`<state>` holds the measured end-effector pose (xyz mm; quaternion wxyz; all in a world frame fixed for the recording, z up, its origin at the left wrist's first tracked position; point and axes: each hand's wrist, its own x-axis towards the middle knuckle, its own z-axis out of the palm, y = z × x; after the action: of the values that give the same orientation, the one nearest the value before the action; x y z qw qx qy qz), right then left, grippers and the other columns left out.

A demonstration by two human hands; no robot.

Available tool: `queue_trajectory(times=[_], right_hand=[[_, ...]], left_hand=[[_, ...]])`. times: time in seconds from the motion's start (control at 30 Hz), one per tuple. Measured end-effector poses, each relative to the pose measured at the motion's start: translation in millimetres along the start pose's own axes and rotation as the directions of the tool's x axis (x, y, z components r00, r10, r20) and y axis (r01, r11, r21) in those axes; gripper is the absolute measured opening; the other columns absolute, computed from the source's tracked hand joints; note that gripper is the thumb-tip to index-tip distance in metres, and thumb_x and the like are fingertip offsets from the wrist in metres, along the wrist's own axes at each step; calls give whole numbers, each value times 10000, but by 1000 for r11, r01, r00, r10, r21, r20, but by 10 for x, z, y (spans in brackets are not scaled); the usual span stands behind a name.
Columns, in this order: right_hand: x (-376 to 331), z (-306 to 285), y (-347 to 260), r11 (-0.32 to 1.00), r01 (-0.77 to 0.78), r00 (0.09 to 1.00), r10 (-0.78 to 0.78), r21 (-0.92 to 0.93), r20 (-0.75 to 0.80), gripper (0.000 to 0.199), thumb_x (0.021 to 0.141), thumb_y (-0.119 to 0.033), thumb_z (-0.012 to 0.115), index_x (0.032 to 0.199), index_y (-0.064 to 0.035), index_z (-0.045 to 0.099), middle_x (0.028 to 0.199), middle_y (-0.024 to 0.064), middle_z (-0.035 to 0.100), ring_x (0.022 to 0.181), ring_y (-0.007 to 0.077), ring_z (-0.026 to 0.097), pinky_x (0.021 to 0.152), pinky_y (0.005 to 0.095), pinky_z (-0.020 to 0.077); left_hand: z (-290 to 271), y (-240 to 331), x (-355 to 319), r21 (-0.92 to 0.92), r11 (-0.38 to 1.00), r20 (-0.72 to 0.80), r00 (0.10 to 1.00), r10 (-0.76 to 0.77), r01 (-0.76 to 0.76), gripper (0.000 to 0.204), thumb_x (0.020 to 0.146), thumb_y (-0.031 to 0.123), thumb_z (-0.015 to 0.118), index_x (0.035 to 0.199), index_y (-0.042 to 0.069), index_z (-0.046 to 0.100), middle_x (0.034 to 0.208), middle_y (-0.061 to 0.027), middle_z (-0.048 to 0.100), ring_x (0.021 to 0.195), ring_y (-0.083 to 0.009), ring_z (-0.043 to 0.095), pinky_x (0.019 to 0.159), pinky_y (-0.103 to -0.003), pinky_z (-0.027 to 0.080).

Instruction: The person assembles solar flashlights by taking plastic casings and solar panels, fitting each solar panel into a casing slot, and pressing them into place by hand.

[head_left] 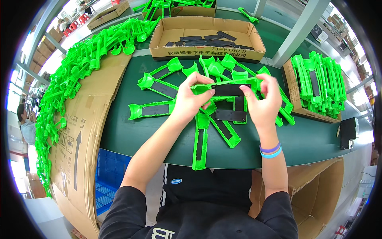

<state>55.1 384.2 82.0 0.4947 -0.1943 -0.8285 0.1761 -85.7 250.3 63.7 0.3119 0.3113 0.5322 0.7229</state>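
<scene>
Above the table, a long green plastic shell (235, 81) lies crosswise between my two hands, with a flat black strip (227, 90) in its channel. My left hand (193, 95) pinches the shell's left end between thumb and fingers. My right hand (264, 97) grips the other end, its thumb pressed on the black strip. Another black strip (230, 115) lies below, across more green pieces. Around my hands several green shells with black strips are fanned out, among them one shell (200, 143) pointing toward me and one (153, 110) at the left.
A shallow cardboard box (207, 53) holding loose black strips stands behind. To the right, a carton (294, 85) is packed with upright green shells. Heaped green pieces (87, 51) cover cardboard at the left. A metal post (300, 34) rises at the back right; a black box-shaped object (349, 133) sits at the right edge.
</scene>
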Motion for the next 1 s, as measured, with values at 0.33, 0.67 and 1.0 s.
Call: queue_trajectory(times=[0.33,0.67,1.0], right_hand=[[111,-142,234,575,-752,523,221,323,823,205,811,-184,678,809,7,602,587,41,576,407,62,466,383,197,350],[-13,25,202,685,-676,614,320,272,722,229,805,-219,689,760,-10,606,559,24,544,442,54,469,410,200,347],[-45,76,266,562,-780,505,305,275,807,322,796,-282,697,710,-6,553,572,-25,481,489,64,488,441,201,369]], left_hand=[[-71,37,-25,64,996,211,976,46,-61,224,730,-130,582,826,37,468,963,-105,543,540,-79,484,433,-219,385],[-138,-5,44,37,999,165,986,2,-8,201,736,-122,577,827,32,484,985,-108,534,580,-82,486,401,-207,366],[-173,84,42,77,996,165,985,-45,33,171,739,-97,587,817,27,498,959,-104,526,572,-80,477,400,-199,360]])
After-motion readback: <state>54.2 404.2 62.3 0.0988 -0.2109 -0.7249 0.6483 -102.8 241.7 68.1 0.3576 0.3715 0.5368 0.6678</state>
